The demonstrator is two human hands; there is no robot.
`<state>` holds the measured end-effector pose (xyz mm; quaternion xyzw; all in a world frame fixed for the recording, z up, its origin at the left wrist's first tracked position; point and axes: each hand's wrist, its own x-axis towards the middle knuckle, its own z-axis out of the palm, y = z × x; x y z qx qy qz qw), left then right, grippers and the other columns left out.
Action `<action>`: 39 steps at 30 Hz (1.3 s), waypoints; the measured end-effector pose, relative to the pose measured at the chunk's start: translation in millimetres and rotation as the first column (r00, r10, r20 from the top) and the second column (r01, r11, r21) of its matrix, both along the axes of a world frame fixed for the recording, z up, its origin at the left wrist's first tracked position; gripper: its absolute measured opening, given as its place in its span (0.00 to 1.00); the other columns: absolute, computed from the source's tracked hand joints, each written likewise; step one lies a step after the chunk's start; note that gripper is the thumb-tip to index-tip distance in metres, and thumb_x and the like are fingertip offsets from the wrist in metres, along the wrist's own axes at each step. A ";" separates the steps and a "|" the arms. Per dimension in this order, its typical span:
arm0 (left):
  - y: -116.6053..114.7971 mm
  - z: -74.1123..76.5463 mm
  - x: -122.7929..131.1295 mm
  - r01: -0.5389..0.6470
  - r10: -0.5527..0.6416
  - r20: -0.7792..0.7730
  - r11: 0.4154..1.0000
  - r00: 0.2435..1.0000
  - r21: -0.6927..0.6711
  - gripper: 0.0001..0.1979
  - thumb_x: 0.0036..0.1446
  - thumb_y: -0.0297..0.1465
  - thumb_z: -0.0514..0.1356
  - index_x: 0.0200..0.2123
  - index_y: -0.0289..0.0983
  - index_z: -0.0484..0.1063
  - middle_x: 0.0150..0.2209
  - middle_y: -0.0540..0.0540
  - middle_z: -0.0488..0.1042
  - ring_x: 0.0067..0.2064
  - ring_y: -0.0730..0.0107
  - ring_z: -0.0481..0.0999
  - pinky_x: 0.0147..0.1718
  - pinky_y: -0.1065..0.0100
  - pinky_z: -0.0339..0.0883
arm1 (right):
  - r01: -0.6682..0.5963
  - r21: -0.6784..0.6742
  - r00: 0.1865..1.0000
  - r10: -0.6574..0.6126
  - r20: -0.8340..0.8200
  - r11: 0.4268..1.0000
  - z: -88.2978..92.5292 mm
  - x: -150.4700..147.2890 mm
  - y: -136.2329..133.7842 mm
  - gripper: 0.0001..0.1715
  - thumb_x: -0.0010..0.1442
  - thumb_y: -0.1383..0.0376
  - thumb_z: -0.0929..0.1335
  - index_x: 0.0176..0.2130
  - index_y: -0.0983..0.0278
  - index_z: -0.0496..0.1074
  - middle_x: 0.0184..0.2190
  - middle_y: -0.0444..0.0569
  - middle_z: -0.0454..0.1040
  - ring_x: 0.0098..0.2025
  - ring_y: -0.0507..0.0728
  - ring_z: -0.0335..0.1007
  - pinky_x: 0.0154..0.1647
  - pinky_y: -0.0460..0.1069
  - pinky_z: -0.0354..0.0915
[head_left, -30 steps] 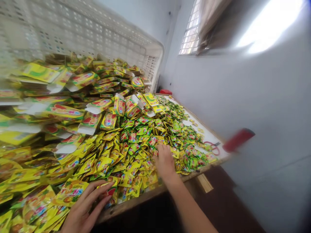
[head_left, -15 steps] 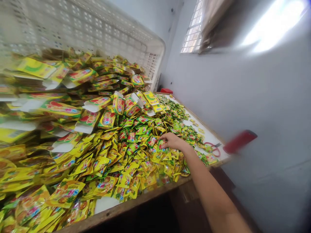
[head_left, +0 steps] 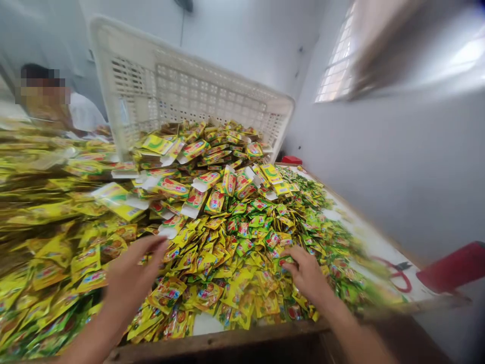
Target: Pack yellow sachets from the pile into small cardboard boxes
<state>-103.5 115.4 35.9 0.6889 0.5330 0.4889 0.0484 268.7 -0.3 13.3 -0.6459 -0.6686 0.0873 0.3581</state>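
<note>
Sachets (head_left: pixel 242 288), yellow and green, lie in a deep heap from the left across to the right, and both my hands are over the near part of it. My left hand (head_left: pixel 129 275) is on the near left, thumb and fingers pointing far and a little to the right, a small gap between them; it is blurred, and I cannot tell whether I have hold of anything with it. Just beyond its fingertips is the white flap of an open carton (head_left: pixel 175 222). My right hand (head_left: pixel 308 273) is well apart from it, to the right, fingers bent and only slightly parted, their tips at the sachets; whether I pinch one I cannot tell.

Further off, more cartons (head_left: pixel 172 187) are piled up, spilling from a white basket (head_left: pixel 132 76) tipped on its side. The white table (head_left: pixel 208 323) shows at the near edge. On the right lie red-handled scissors (head_left: pixel 403 280), with a red object (head_left: pixel 450 268) just beside them. Far left is another person (head_left: pixel 85 111).
</note>
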 end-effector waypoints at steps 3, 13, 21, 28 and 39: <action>58.4 19.2 81.0 0.058 -0.072 -0.123 0.992 0.990 -0.113 0.15 0.56 0.33 0.61 0.46 0.33 0.72 0.46 0.40 0.77 0.50 0.56 0.75 0.49 0.61 0.66 | 0.070 0.017 0.994 -0.068 -0.091 0.997 -16.0 -25.6 -15.0 0.10 0.56 0.71 0.65 0.37 0.60 0.74 0.35 0.49 0.75 0.40 0.61 0.72 0.41 0.52 0.65; 75.4 28.7 119.3 -0.079 0.014 -0.225 0.956 0.974 -0.284 0.37 0.42 0.28 0.67 0.56 0.26 0.61 0.52 0.25 0.68 0.51 0.38 0.72 0.44 0.50 0.68 | 0.047 -0.093 0.832 -0.090 -0.547 0.995 -59.6 -21.0 -40.5 0.11 0.56 0.59 0.71 0.40 0.60 0.77 0.36 0.52 0.79 0.37 0.63 0.75 0.38 0.54 0.72; -56.4 -36.0 85.8 0.277 -0.317 -0.224 0.942 0.922 -0.190 0.38 0.49 0.27 0.59 0.65 0.43 0.52 0.57 0.41 0.67 0.56 0.53 0.70 0.54 0.56 0.65 | 0.101 0.271 0.766 0.099 -0.635 0.957 14.4 -93.2 12.1 0.11 0.59 0.63 0.69 0.43 0.62 0.75 0.39 0.51 0.77 0.41 0.59 0.74 0.44 0.52 0.70; -88.5 -81.5 88.9 0.272 -0.301 -0.108 0.937 0.948 -0.219 0.38 0.51 0.26 0.58 0.65 0.44 0.53 0.56 0.41 0.68 0.56 0.52 0.70 0.53 0.53 0.66 | -0.187 0.128 0.962 0.208 -0.178 0.974 9.0 -117.6 13.0 0.15 0.54 0.76 0.69 0.39 0.60 0.76 0.37 0.47 0.70 0.40 0.56 0.68 0.42 0.49 0.65; -86.0 -95.7 73.4 0.669 -0.425 0.555 0.644 0.715 -0.370 0.14 0.58 0.36 0.61 0.46 0.40 0.70 0.42 0.48 0.77 0.46 0.60 0.75 0.45 0.66 0.68 | -0.351 0.004 0.936 0.351 -0.024 0.936 2.8 -125.6 22.3 0.09 0.56 0.75 0.70 0.31 0.62 0.76 0.37 0.47 0.73 0.43 0.55 0.67 0.45 0.49 0.63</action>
